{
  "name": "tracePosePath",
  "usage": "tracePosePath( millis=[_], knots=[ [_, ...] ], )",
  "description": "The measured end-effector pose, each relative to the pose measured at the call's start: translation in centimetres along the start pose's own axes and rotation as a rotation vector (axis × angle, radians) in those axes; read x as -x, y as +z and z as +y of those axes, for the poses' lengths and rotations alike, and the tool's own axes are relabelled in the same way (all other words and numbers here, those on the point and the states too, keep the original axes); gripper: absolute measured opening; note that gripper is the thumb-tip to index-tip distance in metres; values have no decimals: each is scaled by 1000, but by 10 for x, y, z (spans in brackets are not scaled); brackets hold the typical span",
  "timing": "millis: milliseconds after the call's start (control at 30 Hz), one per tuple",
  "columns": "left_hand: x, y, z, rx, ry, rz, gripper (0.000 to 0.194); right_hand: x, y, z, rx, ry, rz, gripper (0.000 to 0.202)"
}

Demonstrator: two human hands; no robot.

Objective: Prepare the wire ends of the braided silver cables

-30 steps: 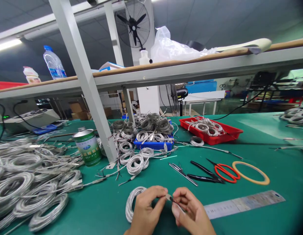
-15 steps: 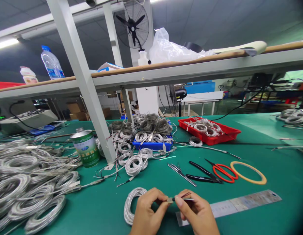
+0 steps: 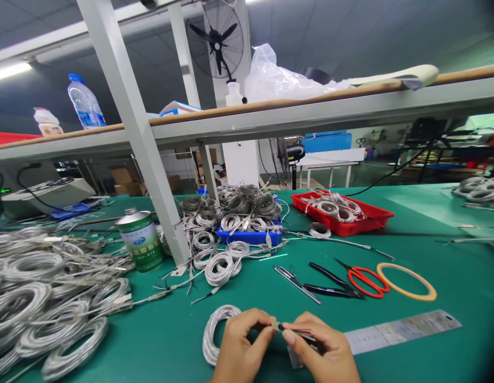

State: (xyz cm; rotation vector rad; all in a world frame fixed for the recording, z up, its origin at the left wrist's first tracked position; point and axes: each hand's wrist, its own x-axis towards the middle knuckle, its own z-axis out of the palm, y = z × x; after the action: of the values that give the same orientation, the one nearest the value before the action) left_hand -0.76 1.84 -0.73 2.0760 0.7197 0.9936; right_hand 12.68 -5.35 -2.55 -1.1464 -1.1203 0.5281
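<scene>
My left hand (image 3: 247,346) is closed in a pinch around a small pale cable end (image 3: 275,325), just right of a coiled silver cable (image 3: 210,340). From that end a short black piece (image 3: 281,326) and thin dark red wires (image 3: 301,331) run into my right hand (image 3: 324,348). Its thumb and fingertips are pressed together on the wires. A thin metallic edge shows among the right fingers, but I cannot tell what it belongs to. Beneath the right hand lies a steel ruler (image 3: 402,332), partly covered.
Tweezers (image 3: 297,284), black-handled pliers (image 3: 335,290), red-handled scissors (image 3: 367,282) and a tape roll (image 3: 430,292) lie beyond my hands. Cable coils (image 3: 27,303) are heaped at left beside a green can (image 3: 141,244). Behind stand a blue tray (image 3: 247,238), a red tray (image 3: 351,229) and a shelf post (image 3: 151,170).
My right thumb and fingers have shifted slightly left and down along the wires, closer to the left fingertips. My left hand keeps its pinch in nearly the same spot.
</scene>
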Motion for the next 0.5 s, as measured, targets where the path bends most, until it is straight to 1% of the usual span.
tracePosePath(
  millis=[333, 400, 500],
  knots=[
    [-1, 0, 2, -6, -6, -31, 11, 2, 0, 1, 15, -7, -4, 10],
    [-1, 0, 1, -21, -6, -52, 12, 4, 3, 3, 1, 13, 45, 10],
    [-1, 2, -3, -51, -8, -76, 13, 6, 9, 6, -28, 82, 155, 15]
  ],
)
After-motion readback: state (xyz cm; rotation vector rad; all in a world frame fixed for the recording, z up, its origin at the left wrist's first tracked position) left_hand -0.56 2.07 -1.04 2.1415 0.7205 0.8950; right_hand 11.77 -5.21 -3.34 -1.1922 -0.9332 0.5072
